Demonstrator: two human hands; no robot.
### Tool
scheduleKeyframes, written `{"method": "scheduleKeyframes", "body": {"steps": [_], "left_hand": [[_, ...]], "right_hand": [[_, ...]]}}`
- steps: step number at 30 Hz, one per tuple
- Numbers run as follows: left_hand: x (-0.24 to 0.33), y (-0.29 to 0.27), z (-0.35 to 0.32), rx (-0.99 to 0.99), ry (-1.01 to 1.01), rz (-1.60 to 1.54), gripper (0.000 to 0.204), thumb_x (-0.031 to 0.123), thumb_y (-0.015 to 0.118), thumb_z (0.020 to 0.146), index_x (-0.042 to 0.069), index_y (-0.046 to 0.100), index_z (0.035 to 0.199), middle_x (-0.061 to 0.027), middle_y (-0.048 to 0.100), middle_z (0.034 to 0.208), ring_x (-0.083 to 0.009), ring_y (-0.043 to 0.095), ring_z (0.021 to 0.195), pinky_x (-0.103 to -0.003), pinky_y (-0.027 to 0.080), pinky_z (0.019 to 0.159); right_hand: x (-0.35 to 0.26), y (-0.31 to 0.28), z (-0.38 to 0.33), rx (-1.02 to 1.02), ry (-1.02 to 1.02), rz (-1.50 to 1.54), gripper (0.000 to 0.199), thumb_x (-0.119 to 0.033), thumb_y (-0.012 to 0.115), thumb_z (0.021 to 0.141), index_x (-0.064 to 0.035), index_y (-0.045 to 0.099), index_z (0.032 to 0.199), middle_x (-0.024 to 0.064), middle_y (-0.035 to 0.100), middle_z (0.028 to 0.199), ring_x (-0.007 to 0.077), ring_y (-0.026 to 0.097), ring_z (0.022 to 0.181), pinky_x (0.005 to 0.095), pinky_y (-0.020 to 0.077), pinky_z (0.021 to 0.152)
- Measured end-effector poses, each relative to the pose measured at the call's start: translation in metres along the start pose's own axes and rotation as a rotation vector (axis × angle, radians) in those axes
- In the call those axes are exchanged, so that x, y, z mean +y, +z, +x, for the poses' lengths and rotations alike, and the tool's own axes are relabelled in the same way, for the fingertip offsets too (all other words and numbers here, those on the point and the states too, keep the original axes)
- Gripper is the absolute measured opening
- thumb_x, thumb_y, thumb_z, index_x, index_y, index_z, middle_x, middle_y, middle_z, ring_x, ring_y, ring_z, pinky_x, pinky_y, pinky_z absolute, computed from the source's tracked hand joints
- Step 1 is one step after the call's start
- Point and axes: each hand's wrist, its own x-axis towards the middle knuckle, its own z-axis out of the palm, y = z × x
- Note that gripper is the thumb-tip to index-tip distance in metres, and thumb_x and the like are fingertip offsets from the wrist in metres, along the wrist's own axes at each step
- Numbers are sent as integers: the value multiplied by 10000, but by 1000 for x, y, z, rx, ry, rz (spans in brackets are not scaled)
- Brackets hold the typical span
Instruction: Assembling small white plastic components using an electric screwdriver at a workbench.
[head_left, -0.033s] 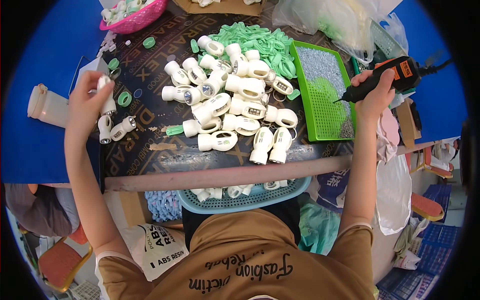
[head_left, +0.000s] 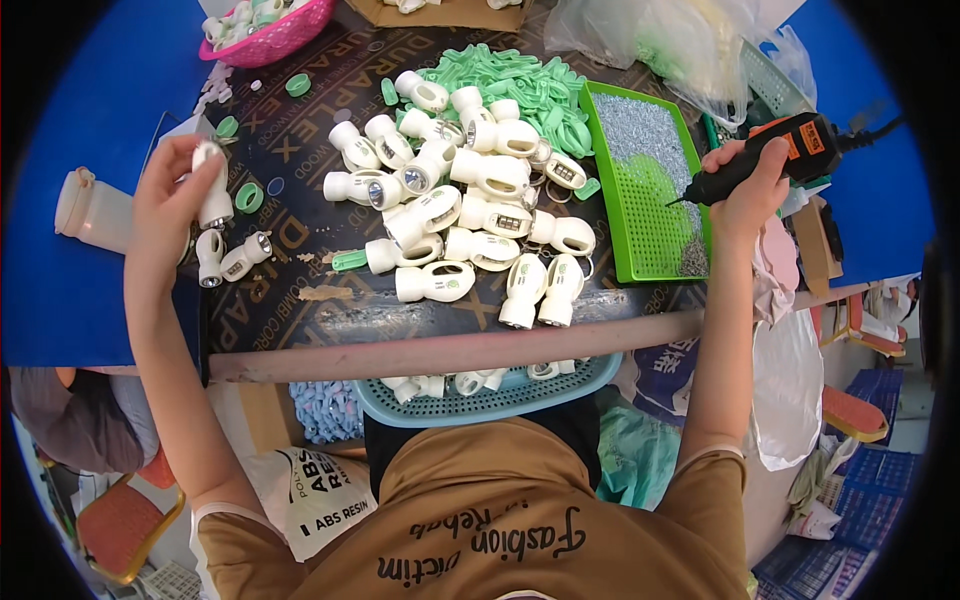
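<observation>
Dark worktable (head_left: pixel 300 300): left hand (head_left: pixel 170 205) grips white torch body (head_left: pixel 214 190) upright, far left of right hand (head_left: pixel 750 185), closed around electric screwdriver (head_left: pixel 770 155), tip pointing left over green screw tray (head_left: pixel 650 265).

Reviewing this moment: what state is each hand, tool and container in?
left hand: closed around a white plastic part, held upright
right hand: gripping electric screwdriver, tip over green tray
green tray: holding small screws
teal basket: partly filled with white parts
pink basket: holding parts
</observation>
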Motion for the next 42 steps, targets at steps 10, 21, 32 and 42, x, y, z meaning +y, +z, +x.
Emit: {"method": "scheduleKeyframes", "body": {"steps": [10,21,32,42], "left_hand": [[45,116,-96,-628,-405,-1623,349,292,324,941,65,420,1188,-101,500,1067,-173,479,774,-299,423,598],[44,192,-126,-625,-480,-1608,494,-24,516,782,59,338,1235,-47,456,996,-121,481,748,-256,408,543],[48,186,-127,-680,-443,-1420,515,79,467,857,45,270,1332,-67,485,972,-94,461,682,-229,404,495],[53,190,-129,-596,-235,-1154,491,27,580,795,53,379,1242,-35,474,1011,-70,494,858,-219,431,714]], "right_hand": [[1,-4,-1,14,-15,42,392,-381,542,848,-2,444,862,91,495,558,170,480,418,282,412,393],[-6,-9,6,-35,37,82,426,-427,535,839,-12,462,905,103,491,558,198,466,443,318,401,420],[-98,72,-48,-501,139,471,668,-665,469,714,-84,511,1041,30,428,654,139,381,553,295,297,574],[-106,93,-65,-736,109,679,689,-703,467,682,-105,496,1024,17,426,640,120,391,519,274,311,543]]}}
